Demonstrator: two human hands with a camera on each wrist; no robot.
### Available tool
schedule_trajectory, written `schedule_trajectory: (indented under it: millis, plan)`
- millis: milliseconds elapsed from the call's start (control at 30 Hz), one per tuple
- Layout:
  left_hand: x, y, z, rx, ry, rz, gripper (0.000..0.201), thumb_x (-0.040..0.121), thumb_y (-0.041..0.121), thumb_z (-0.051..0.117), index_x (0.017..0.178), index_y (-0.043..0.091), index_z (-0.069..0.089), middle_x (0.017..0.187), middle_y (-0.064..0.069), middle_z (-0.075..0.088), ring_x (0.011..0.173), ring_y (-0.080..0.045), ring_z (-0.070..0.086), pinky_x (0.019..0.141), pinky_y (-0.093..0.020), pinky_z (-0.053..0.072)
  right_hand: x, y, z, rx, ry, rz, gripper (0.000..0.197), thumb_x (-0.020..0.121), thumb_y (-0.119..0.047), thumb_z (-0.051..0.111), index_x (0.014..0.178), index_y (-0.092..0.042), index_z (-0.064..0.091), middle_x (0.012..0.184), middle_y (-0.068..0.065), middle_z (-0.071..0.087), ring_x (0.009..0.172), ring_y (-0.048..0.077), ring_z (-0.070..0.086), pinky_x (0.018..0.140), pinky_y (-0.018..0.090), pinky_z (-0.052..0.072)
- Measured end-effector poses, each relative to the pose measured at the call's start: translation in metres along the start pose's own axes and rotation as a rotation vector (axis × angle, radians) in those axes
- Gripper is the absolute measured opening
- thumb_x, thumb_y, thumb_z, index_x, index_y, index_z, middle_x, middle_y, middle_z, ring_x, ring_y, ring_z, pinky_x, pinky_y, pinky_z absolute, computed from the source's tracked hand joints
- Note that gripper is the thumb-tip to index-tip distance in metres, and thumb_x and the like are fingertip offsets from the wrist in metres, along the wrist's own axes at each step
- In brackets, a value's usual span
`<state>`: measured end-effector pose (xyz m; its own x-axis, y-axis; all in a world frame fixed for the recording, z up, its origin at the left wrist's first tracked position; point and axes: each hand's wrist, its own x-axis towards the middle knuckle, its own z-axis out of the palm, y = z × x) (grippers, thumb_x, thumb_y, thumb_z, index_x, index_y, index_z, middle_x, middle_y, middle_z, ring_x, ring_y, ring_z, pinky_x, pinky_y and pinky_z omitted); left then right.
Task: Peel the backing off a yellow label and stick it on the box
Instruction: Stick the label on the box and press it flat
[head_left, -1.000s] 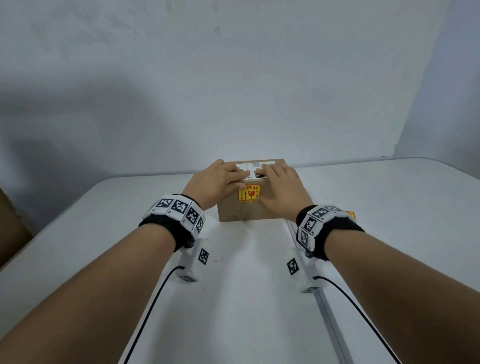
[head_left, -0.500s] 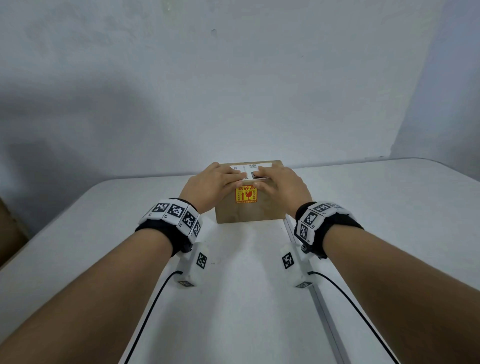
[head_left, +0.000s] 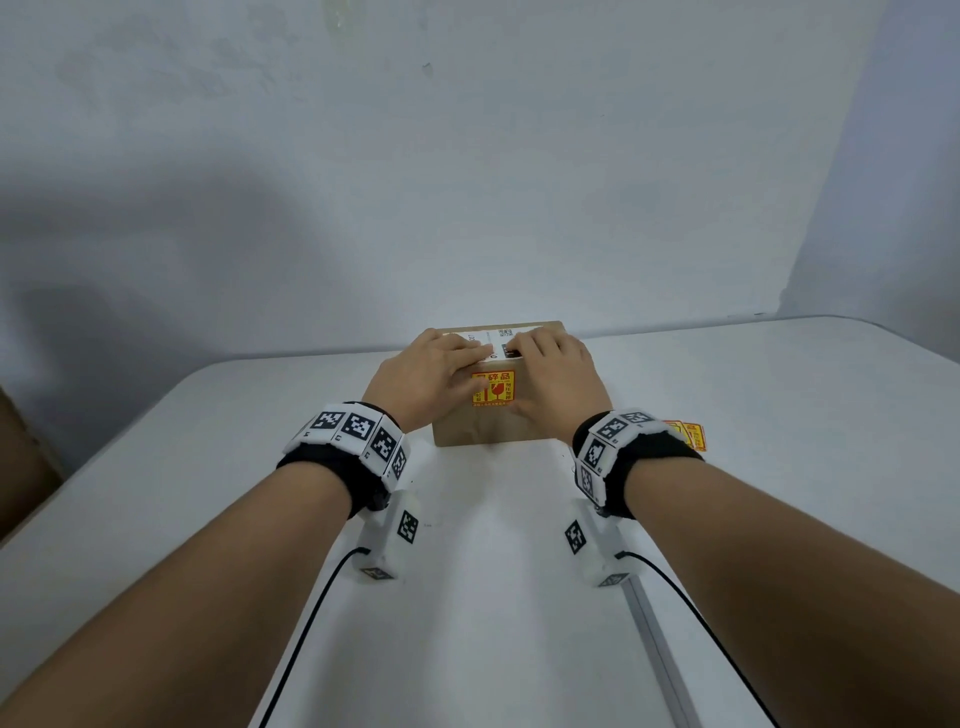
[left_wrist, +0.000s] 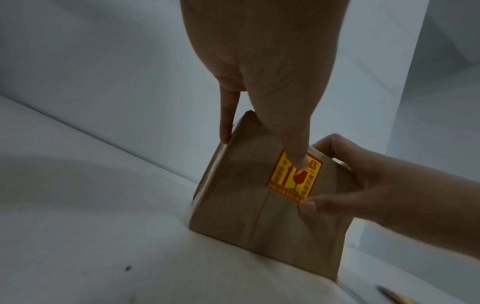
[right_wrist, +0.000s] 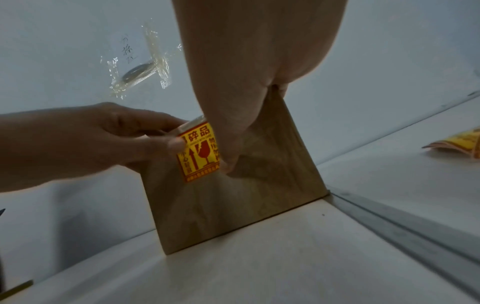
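Observation:
A brown cardboard box (head_left: 488, 434) stands on the white table (head_left: 467, 597) near the wall. A yellow label (head_left: 493, 388) with red print is stuck high on its near face. My left hand (head_left: 470, 370) lies over the box's top left, and its thumb (left_wrist: 293, 144) presses the label (left_wrist: 296, 179) at its upper left. My right hand (head_left: 543, 374) wraps the top right edge, with its thumb (right_wrist: 233, 144) at the lower right corner of the label (right_wrist: 200, 152). No backing paper shows in either hand.
A white shipping label (head_left: 493, 338) covers part of the box top. Spare yellow labels (head_left: 685, 434) lie on the table right of the box. A metal seam (head_left: 654, 639) runs along the table on the right. A brown object (head_left: 21, 452) sits at the left edge.
Both hands have stayed on the box. The thumbs have slid down from the label's top edge, the left to its left side and the right to its lower right corner.

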<state>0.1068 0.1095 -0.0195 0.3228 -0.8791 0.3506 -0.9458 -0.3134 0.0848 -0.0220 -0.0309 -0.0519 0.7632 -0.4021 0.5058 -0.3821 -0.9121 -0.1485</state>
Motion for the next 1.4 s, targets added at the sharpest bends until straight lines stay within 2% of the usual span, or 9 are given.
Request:
schedule_trajectory:
  millis: [267,566,700,800,866,966,1100,1200,1400]
  plan:
    - [0.006,0.014,0.019,0.178,0.059,0.001,0.056,0.073,0.051,0.069,0.115,0.022,0.044,0.118,0.004,0.045,0.111,-0.021,0.038,0.059,-0.034,0.053,0.004,0.007,-0.01,0.027,-0.104,-0.038,0.057,0.071,-0.02,0.072,0.123,-0.019,0.05,0.126,0.001,0.053,0.124,0.025,0.044,0.103,0.041,0.038]
    - [0.006,-0.01,-0.004,-0.148,-0.062,0.06,0.048,0.088,0.026,0.062,0.133,0.028,0.046,0.129,0.007,0.05,0.117,-0.02,0.036,0.093,-0.034,0.041,0.008,0.015,-0.026,0.265,-0.194,0.008,0.059,0.078,-0.015,0.065,0.133,-0.022,0.047,0.141,0.002,0.043,0.137,0.023,0.031,0.114,0.041,0.029]
    - [0.011,-0.01,-0.013,-0.308,-0.089,-0.039,0.031,0.088,0.029,0.061,0.117,0.031,0.052,0.103,0.004,0.051,0.102,-0.016,0.041,0.076,-0.025,0.038,0.005,0.024,-0.039,0.449,-0.044,0.229,0.045,0.088,-0.023,0.06,0.129,-0.011,0.044,0.138,0.007,0.04,0.126,0.022,0.044,0.101,0.027,0.036]
    - [0.021,-0.012,-0.017,-0.342,-0.096,-0.018,0.025,0.089,0.026,0.062,0.113,0.027,0.059,0.092,0.0,0.054,0.082,-0.014,0.05,0.06,-0.011,0.035,0.003,0.03,-0.041,0.567,-0.067,0.475,0.041,0.093,-0.031,0.053,0.124,-0.006,0.045,0.128,0.009,0.048,0.112,0.025,0.055,0.089,0.029,0.043]
    - [0.029,-0.015,-0.016,-0.347,-0.084,-0.017,0.023,0.089,0.025,0.061,0.112,0.026,0.063,0.094,0.001,0.055,0.084,-0.017,0.051,0.07,-0.015,0.041,0.005,0.033,-0.037,0.663,-0.137,0.589,0.045,0.093,-0.033,0.052,0.128,-0.007,0.044,0.127,0.008,0.055,0.117,0.025,0.054,0.093,0.03,0.042]
    - [0.038,-0.023,-0.006,-0.327,0.007,-0.141,0.021,0.087,0.03,0.061,0.108,0.027,0.062,0.116,-0.001,0.05,0.105,-0.02,0.049,0.095,-0.035,0.042,0.011,0.037,-0.027,0.803,-0.161,0.669,0.05,0.092,-0.037,0.054,0.132,-0.011,0.043,0.13,0.007,0.057,0.12,0.026,0.055,0.106,0.039,0.043]
    - [0.044,-0.02,0.01,-0.409,0.225,-0.376,0.018,0.086,0.025,0.062,0.103,0.018,0.057,0.12,-0.008,0.049,0.101,-0.023,0.055,0.085,-0.03,0.043,0.017,0.034,-0.023,0.846,-0.209,0.664,0.055,0.091,-0.039,0.053,0.138,-0.012,0.041,0.137,0.007,0.055,0.126,0.026,0.052,0.109,0.044,0.041]
    - [0.048,-0.015,0.018,-0.481,0.228,-0.49,0.021,0.089,0.023,0.056,0.109,0.02,0.059,0.117,-0.008,0.063,0.105,-0.027,0.057,0.08,-0.027,0.04,0.023,0.032,-0.024,0.843,-0.253,0.649,0.054,0.094,-0.036,0.049,0.141,-0.01,0.039,0.142,0.008,0.051,0.13,0.028,0.049,0.111,0.043,0.037]
    - [0.062,-0.018,0.01,-0.625,0.362,-0.647,0.031,0.087,0.035,0.055,0.109,0.015,0.046,0.097,-0.008,0.063,0.085,-0.027,0.058,0.073,-0.032,0.045,0.039,0.039,-0.035,0.911,-0.167,0.618,0.048,0.096,-0.022,0.046,0.142,-0.012,0.04,0.122,0.004,0.057,0.113,0.019,0.052,0.1,0.028,0.039]
